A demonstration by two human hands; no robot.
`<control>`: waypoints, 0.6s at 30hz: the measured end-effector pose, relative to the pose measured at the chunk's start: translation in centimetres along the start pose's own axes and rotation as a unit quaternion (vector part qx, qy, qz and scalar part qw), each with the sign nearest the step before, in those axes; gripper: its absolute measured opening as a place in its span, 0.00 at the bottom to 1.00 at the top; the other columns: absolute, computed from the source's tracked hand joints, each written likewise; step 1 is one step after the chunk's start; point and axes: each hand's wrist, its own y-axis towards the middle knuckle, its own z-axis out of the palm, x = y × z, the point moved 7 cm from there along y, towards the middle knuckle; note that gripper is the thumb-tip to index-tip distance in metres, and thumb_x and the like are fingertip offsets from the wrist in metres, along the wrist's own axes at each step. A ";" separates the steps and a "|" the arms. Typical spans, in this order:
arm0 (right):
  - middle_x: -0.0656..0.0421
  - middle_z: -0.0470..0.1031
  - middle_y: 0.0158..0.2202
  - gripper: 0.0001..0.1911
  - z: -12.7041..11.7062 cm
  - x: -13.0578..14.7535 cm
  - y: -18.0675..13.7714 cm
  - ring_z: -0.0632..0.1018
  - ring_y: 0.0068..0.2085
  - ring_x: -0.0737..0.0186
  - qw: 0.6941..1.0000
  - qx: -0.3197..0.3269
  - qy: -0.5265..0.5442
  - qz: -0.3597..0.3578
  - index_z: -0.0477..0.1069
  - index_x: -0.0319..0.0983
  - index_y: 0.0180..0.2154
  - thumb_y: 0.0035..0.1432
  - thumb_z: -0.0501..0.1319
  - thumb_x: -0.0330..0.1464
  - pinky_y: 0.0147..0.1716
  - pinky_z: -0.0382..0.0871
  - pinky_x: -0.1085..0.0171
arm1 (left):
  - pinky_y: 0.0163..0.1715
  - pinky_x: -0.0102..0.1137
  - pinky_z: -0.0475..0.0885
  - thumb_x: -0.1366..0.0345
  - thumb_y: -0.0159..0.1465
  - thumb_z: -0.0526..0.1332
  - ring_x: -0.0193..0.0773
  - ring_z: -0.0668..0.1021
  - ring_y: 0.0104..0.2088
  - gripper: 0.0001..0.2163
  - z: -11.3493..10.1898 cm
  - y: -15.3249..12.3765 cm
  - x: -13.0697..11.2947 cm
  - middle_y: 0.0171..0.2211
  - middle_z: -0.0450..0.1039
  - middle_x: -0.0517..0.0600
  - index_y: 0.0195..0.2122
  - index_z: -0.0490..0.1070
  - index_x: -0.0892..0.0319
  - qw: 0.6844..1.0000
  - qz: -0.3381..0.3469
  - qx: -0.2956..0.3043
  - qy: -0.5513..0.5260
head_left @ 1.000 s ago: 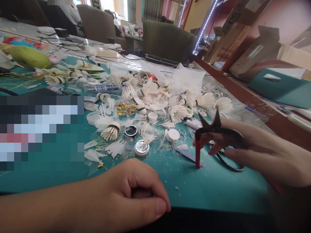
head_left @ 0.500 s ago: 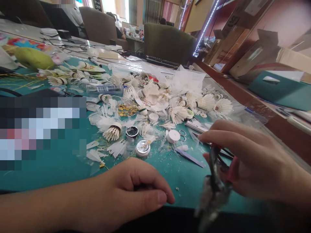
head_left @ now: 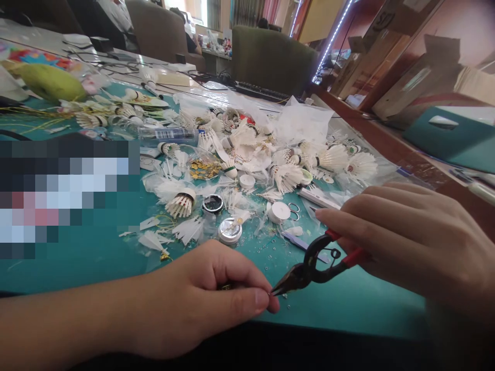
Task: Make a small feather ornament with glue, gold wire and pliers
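My right hand grips small pliers with red handles and black jaws. The jaw tips point left and meet the thumb tip of my left hand. That hand rests on the green mat with its fingers curled in a pinch around something tiny and gold that I cannot make out. Both hands are near the mat's front edge.
A heap of white shuttlecocks, loose feathers and plastic bags covers the mat's middle and back. Small round tins, a white tape roll and a bag of gold pieces lie near. Armchairs and cables stand behind.
My right hand turned the tool from upright to blurred in motion, then brought the pliers' tips left to my left hand's thumb. My left hand barely moved.
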 end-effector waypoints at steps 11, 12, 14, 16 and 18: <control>0.60 0.74 0.30 0.12 0.1 0.7 0.2 0.69 0.29 0.57 0.999 -0.014 -0.032 0.016 0.70 0.38 0.51 0.83 0.49 0.28 0.29 0.58 0.53 | 0.40 0.29 0.74 0.55 0.70 0.69 0.42 0.85 0.40 0.11 0.0 -0.1 0.4 0.38 0.91 0.48 0.41 0.92 0.51 0.999 -0.013 -0.013 -0.028; 0.60 0.74 0.29 0.12 0.1 0.7 0.2 0.69 0.29 0.57 0.999 -0.014 -0.032 0.016 0.70 0.39 0.51 0.83 0.49 0.28 0.29 0.58 0.53 | 0.40 0.29 0.75 0.55 0.70 0.69 0.42 0.85 0.40 0.11 0.0 -0.2 0.4 0.38 0.91 0.48 0.40 0.92 0.51 0.999 -0.015 -0.016 -0.028; 0.61 0.73 0.29 0.12 0.2 0.7 0.1 0.69 0.29 0.57 0.999 -0.015 -0.031 0.015 0.70 0.39 0.51 0.83 0.49 0.28 0.29 0.58 0.53 | 0.40 0.30 0.74 0.54 0.69 0.69 0.43 0.85 0.40 0.11 -0.1 -0.2 0.6 0.37 0.91 0.49 0.40 0.92 0.51 0.999 -0.022 -0.022 -0.017; 0.60 0.73 0.29 0.11 0.2 0.7 0.0 0.69 0.29 0.57 0.999 -0.016 -0.028 0.014 0.70 0.38 0.53 0.83 0.49 0.28 0.29 0.58 0.53 | 0.38 0.31 0.74 0.54 0.69 0.69 0.43 0.84 0.38 0.11 -0.3 -0.2 0.6 0.35 0.90 0.49 0.40 0.92 0.51 0.999 -0.025 -0.028 -0.010; 0.60 0.73 0.29 0.11 0.2 0.6 -0.1 0.69 0.29 0.57 0.999 -0.018 -0.028 0.015 0.70 0.38 0.53 0.83 0.49 0.28 0.29 0.57 0.53 | 0.38 0.30 0.74 0.55 0.70 0.69 0.43 0.84 0.38 0.11 -0.3 0.0 0.5 0.35 0.90 0.49 0.40 0.92 0.51 0.999 -0.018 -0.025 -0.007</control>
